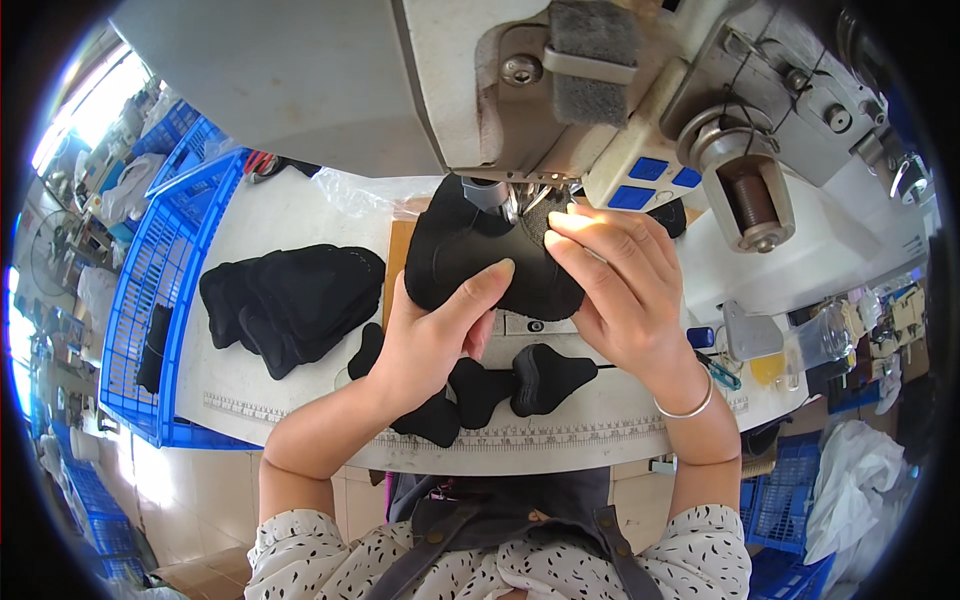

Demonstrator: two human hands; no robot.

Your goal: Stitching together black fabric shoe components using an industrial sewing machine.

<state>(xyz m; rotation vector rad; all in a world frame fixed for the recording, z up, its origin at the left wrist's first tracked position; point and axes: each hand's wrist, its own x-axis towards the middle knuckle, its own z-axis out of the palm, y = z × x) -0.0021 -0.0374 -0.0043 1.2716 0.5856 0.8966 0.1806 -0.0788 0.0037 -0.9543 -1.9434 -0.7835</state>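
A black fabric piece (455,245) with rounded edges lies under the needle and presser foot area (512,205) of a sewing machine. My left hand (420,335) grips its near left part, thumb on top and the other fingers mostly hidden below. From the right, my right hand (625,290) holds the same piece, its fingertips close together beside a greyish textured patch (540,218) near the needle. Several small, curved black pieces (552,380) lie just in front of my hands, partly covered by my left forearm. A stack of larger black pieces (295,300) rests to the left.
The machine head (440,90) hangs low over the work, with a brown thread bobbin (748,200) at its right. A blue crate (150,300) stands against the table's left side. A ruler strip (540,438) follows the near edge. Teal-handled snips (722,375) lie at right.
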